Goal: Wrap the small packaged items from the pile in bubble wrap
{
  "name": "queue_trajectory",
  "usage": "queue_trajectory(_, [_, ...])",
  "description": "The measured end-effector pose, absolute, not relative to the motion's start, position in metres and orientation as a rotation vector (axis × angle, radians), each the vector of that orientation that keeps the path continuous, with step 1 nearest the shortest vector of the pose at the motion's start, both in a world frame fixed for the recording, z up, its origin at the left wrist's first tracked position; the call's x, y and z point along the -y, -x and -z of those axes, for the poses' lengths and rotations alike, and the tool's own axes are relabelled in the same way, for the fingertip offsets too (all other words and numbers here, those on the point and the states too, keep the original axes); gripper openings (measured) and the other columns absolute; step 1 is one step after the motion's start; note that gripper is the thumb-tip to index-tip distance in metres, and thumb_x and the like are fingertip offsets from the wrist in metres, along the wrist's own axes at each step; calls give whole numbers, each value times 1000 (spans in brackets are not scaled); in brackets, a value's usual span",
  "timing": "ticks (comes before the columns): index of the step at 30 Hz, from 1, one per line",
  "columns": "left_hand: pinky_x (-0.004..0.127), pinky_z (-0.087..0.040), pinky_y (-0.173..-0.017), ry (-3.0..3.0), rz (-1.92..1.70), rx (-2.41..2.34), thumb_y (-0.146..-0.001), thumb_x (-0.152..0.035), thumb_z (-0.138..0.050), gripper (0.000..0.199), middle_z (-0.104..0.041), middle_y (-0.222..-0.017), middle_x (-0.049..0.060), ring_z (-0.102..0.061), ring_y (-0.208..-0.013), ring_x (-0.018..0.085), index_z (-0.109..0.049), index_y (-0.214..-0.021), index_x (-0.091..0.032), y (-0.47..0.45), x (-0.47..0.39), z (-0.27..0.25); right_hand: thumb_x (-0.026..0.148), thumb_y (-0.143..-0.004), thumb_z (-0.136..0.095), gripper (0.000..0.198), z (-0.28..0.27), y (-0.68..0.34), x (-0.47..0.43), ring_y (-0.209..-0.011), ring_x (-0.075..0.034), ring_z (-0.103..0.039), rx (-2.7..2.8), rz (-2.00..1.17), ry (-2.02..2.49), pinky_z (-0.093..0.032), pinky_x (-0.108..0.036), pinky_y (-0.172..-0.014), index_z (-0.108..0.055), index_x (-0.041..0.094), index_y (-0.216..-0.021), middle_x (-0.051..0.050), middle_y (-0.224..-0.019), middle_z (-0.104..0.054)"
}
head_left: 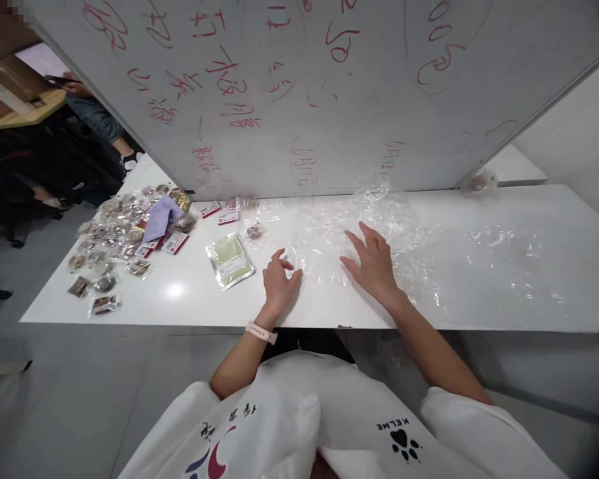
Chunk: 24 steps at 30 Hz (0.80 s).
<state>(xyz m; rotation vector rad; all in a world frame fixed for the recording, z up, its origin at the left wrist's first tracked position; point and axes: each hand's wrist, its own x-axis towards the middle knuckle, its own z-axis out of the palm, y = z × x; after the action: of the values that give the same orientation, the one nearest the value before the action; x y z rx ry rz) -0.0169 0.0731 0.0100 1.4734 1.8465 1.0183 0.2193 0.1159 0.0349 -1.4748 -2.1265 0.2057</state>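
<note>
My left hand (279,279) is at the left end of a sheet of clear plastic film (319,229), fingers partly bent and thumb apart, with nothing visible in its grasp. Over the crinkled film my right hand (373,265) is open, its fingers spread; whether it presses on the film I cannot tell. Just left of my left hand lies a green and silver foil pouch (230,261) with a printed label. A small clear packet with reddish-brown contents (254,231) sits beyond that pouch.
Many small clear packets (112,229) are heaped on the left of the white table (180,306), with purple packets (160,216) on top. Red and white cards (228,217) lie nearby. A whiteboard (299,113) stands along the table's back. Another person's legs (97,116) show at far left.
</note>
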Motion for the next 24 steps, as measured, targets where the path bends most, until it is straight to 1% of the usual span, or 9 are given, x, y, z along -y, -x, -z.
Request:
queue_trajectory(2, [45,-39,-91,-1650,-922,-1928,-80,-21,-65,55,-64,-92,4,-57,-89,24,-47,-132,-17,16,-74,-4,47,-95,-47,61,-21,-218,-128,-144,-40,-25,2017,-88,1634,-28,-63,-110,-39,24,-150,-14,-160,-28])
queue_trajectory(3, [44,-39,-90,-1702,-901,-1943,-81,-21,-64,52,-64,-93,5,-56,-91,24,-49,-131,-16,17,-73,-2,46,-95,-48,61,-16,-220,-136,-141,-41,-28,1967,-58,1703,-28,-63,-109,-40,21,-150,-17,-156,-33])
queue_trajectory(6, [41,-39,-88,-1770,-926,-1937,-83,-21,-63,49,-64,-97,7,-55,-93,26,-50,-130,-14,19,-67,5,40,-95,-46,44,-13,-229,-159,-119,-38,-49,1865,-82,1821,-35,-60,-100,-64,15,-126,-21,-122,-62])
queue_trajectory(8, [41,-39,-89,-1775,-955,-1910,-84,-22,-62,48,-64,-97,7,-55,-93,25,-51,-130,-13,20,-65,6,36,-97,-41,39,-24,-234,-166,-108,-35,-54,1784,-65,1827,-37,-58,-96,-72,16,-107,-18,-105,-67])
queue_trajectory(10, [42,-38,-91,-1752,-993,-1876,-85,-24,-61,46,-64,-96,7,-55,-93,25,-52,-129,-14,21,-64,4,36,-97,-40,39,-43,-235,-165,-109,-34,-53,1713,0,1756,-38,-57,-96,-73,18,-107,-16,-110,-68])
queue_trajectory(13, [43,-37,-95,-1610,-1068,-1771,-88,-34,-62,44,-65,-95,7,-57,-94,24,-54,-127,-16,23,-61,-4,40,-99,-39,39,-75,-228,-147,-118,-31,-53,1769,-16,1523,-38,-55,-101,-69,25,-121,-10,-125,-65])
queue_trajectory(17, [40,-43,-95,-1107,-1211,-1268,-91,-55,-56,54,-68,-110,10,-62,-101,22,-50,-131,-20,31,-51,-18,44,-101,-37,42,-90,-211,-109,-129,-28,-50,2014,-324,1295,-37,-53,-109,-63,31,-131,-4,-138,-60])
queue_trajectory(20, [43,-49,-95,-674,-1274,-896,-88,-71,-47,67,-67,-121,15,-63,-111,26,-53,-129,-19,46,-44,-32,45,-101,-38,42,-85,-206,-88,-137,-26,-44,2090,-572,1261,-37,-52,-111,-60,35,-136,-1,-147,-53])
queue_trajectory(24, [48,-52,-95,-465,-1251,-736,-82,-80,-48,77,-64,-128,18,-62,-117,30,-57,-123,-16,73,-39,-47,45,-101,-39,40,-84,-211,-78,-140,-25,-42,2138,-660,1257,-35,-53,-113,-61,37,-134,0,-147,-53])
